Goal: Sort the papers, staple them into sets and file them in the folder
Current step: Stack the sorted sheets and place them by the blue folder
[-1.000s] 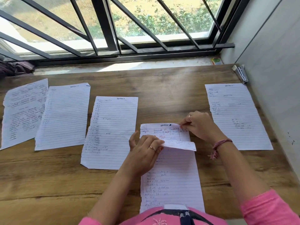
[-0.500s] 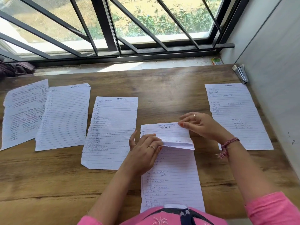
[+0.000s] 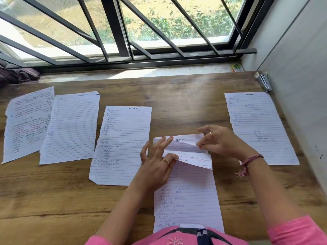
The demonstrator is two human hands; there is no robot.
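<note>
The right hand (image 3: 221, 141) pinches the upper right corner of a folded-over sheet (image 3: 187, 149) between thumb and fingers (image 3: 200, 144), lifting its top edge off the stack (image 3: 187, 197) beneath. The left hand (image 3: 157, 165) lies on the stack's left side with fingers spread and mostly straight, their tips resting by the "SECTION 5" heading while the thumb side holds down the sheet's lower fold. Each hand wears a ring, and a pink thread band (image 3: 247, 163) circles the right wrist. The stack lies on the wooden surface (image 3: 177, 96) straight before the person, its near end hidden under a pink garment. Just left of it, apart by a narrow gap, lies a lined page (image 3: 122, 144) headed "SECTION 2". Further left are two more pages, one nearly blank (image 3: 70, 128) and one closely written (image 3: 26, 124), their edges overlapping. Well to the right lies another page (image 3: 256, 126), close to the wall. Beyond its far corner a stapler (image 3: 263, 81) rests against the wall. A barred window (image 3: 123, 29) runs along the far edge, with a small packet (image 3: 237, 67) on its sill.
</note>
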